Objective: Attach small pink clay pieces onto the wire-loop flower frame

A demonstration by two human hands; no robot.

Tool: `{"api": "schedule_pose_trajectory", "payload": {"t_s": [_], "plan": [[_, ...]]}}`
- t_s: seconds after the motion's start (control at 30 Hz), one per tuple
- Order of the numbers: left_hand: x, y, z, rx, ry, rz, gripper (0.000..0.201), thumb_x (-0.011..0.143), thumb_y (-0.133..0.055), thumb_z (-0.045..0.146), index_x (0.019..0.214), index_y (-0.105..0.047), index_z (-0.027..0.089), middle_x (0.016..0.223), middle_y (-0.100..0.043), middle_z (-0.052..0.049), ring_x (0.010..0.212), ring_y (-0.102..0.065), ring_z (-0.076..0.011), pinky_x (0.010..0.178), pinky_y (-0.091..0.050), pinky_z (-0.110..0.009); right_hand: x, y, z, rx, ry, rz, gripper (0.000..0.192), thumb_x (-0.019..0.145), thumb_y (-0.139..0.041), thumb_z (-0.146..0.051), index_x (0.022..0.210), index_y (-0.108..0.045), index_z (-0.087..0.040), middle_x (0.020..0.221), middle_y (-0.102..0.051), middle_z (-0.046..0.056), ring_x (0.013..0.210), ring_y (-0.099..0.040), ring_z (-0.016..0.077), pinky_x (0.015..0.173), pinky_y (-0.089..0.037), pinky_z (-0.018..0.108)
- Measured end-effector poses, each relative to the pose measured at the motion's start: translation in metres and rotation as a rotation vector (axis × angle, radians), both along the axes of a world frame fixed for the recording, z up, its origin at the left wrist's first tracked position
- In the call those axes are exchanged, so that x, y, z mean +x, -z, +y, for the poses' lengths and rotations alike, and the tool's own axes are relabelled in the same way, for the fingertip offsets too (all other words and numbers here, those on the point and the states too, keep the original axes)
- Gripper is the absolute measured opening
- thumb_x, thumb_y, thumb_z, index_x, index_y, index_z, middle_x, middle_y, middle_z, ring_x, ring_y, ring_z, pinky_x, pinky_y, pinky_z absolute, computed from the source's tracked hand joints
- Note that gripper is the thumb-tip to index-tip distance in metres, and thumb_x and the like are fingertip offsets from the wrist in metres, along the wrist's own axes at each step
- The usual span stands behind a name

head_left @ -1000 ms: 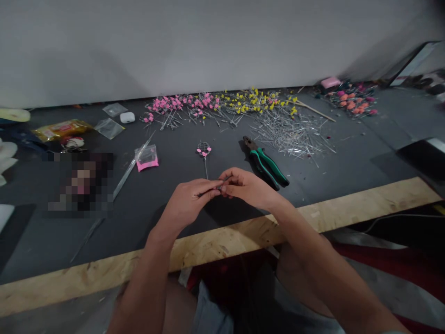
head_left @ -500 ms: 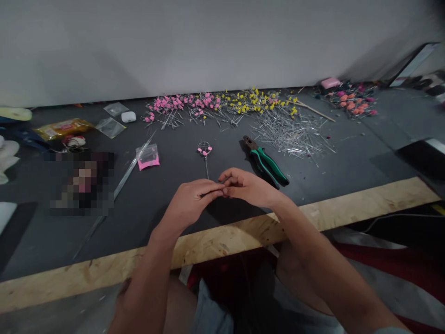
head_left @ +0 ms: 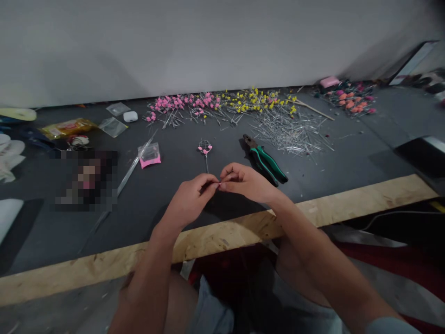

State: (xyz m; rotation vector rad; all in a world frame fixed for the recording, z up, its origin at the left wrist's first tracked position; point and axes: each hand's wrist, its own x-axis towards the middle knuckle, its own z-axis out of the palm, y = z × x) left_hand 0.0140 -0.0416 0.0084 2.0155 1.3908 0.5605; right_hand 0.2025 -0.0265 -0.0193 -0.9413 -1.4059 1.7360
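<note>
Far left on the dark worktop (head_left: 365, 153) there's a yellow packet (head_left: 66, 128) with printing on it, too blurred to read, and past it a couple of clear plastic bags (head_left: 113, 126) and a small white earbud case (head_left: 130, 116). A long thin rod (head_left: 121, 183) lies slanting, then a small bag of pink bits (head_left: 149, 155). Now the centre: the left hand (head_left: 189, 202) has its fingertips pinched together, the right hand (head_left: 245, 182) is pinched right up against it, and between them sits something tiny and pinkish on a fine wire (head_left: 216, 184), held just above the worktop near its wooden front edge; it's too small to say exactly what. Straight beyond the hands lies a wire loop piece with pink beads (head_left: 205, 148), its stem pointing back toward them. By the look of it, the person is seating or twisting a pink bead onto wire, and the next move would call for a steady pinch and a small, careful turn. Rightward, green-handled pliers (head_left: 266, 160) lie untouched just beside the right hand; behind them are pink-tipped wires (head_left: 184, 104), yellow-tipped wires (head_left: 257, 99) and a heap of bare wire pins (head_left: 290, 130). Far right, orange and pink pieces (head_left: 351, 99). No readable writing anywhere.
</note>
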Motion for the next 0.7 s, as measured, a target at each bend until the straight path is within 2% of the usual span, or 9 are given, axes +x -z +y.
{"api": "schedule_pose_trajectory", "payload": {"t_s": [0.17,0.3,0.37,0.57,0.7], "plan": [[-0.008,0.009,0.009,-0.096,-0.160,-0.287,0.016,0.086,-0.049,0.033,0.094,-0.054,0.020,0.089,-0.069,-0.004,0.075,-0.065,-0.0153,0.068,-0.051,-0.028,0.002,-0.002,0.001,0.044,0.073,-0.010,0.024,0.078,-0.064,-0.023,0.102,-0.060,-0.020,0.081,-0.065,-0.001,0.074,-0.060,0.0096,0.072,-0.046,0.025],[-0.015,0.010,0.018,-0.120,-0.216,-0.438,0.019,0.085,-0.050,0.030,0.101,-0.051,0.019,0.089,-0.067,-0.005,0.076,-0.066,-0.0161,0.069,-0.054,-0.031,0.002,-0.002,0.002,0.040,0.083,-0.034,0.020,0.080,-0.061,-0.025,0.098,-0.064,-0.018,0.081,-0.066,0.001,0.074,-0.059,0.0104,0.073,-0.048,0.027],[-0.018,0.009,0.021,-0.130,-0.236,-0.444,0.023,0.085,-0.049,0.030,0.105,-0.052,0.018,0.089,-0.067,-0.006,0.076,-0.066,-0.0162,0.070,-0.055,-0.032,0.002,-0.003,0.002,0.028,0.080,-0.018,0.017,0.080,-0.061,-0.025,0.095,-0.066,-0.018,0.080,-0.066,0.001,0.074,-0.060,0.0105,0.072,-0.048,0.027],[-0.026,0.002,0.025,-0.155,-0.277,-0.378,0.024,0.084,-0.052,0.032,0.098,-0.060,0.014,0.094,-0.069,-0.008,0.073,-0.066,-0.0157,0.063,-0.055,-0.029,0.005,-0.003,0.002,-0.009,0.090,0.020,0.015,0.079,-0.063,-0.031,0.086,-0.066,-0.018,0.073,-0.065,0.001,0.067,-0.059,0.0106,0.061,-0.045,0.025],[-0.034,-0.004,0.028,-0.139,-0.316,-0.304,0.020,0.080,-0.057,0.031,0.089,-0.061,0.014,0.081,-0.069,-0.006,0.058,-0.062,-0.0130,0.056,-0.050,-0.026,0.010,0.001,0.003,-0.045,0.114,0.077,0.016,0.077,-0.067,-0.033,0.081,-0.062,-0.018,0.072,-0.064,0.000,0.067,-0.061,0.0108,0.054,-0.042,0.022]]}}
